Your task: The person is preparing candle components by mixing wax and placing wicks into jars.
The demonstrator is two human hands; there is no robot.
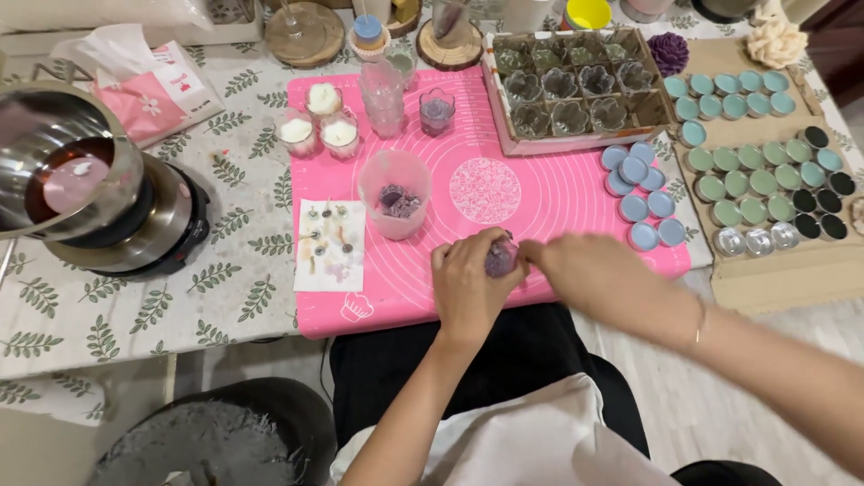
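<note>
At the far left, a steel bowl (63,135) sits tilted over a small electric hot plate (148,229) on the leaf-patterned tabletop (225,288), with dark liquid and a pale pink patch showing inside the pot beneath it. Behind it lies a pink tissue pack (148,85). A pink silicone mat (531,202) covers the middle of the tabletop. On its left edge rests a white paper sheet (330,245) dotted with small wick tabs and bits. Near the mat's upper left stand three small glasses of white wax (321,121), with a clear bottle (382,94) and a small glass of purple wax (436,112) just beside them. A frosted plastic cup (394,193) holding purple wax chunks stands near the mat's centre.

At the mat's front edge, the left hand (468,288) is curled around a small purple wax piece (501,258), gripping it from the left. The right hand (598,274) meets it from the right, its fingers closed on the same piece; it is blurred, so the exact grip cannot be told.

Further right, a cardboard tray of clear flower-shaped moulds (576,85) sits at the mat's top, and a cluster of blue round tins (643,193) lies on its right edge. Beyond, a flat cardboard sheet (774,270) carries rows of green, teal and black tins.
</note>
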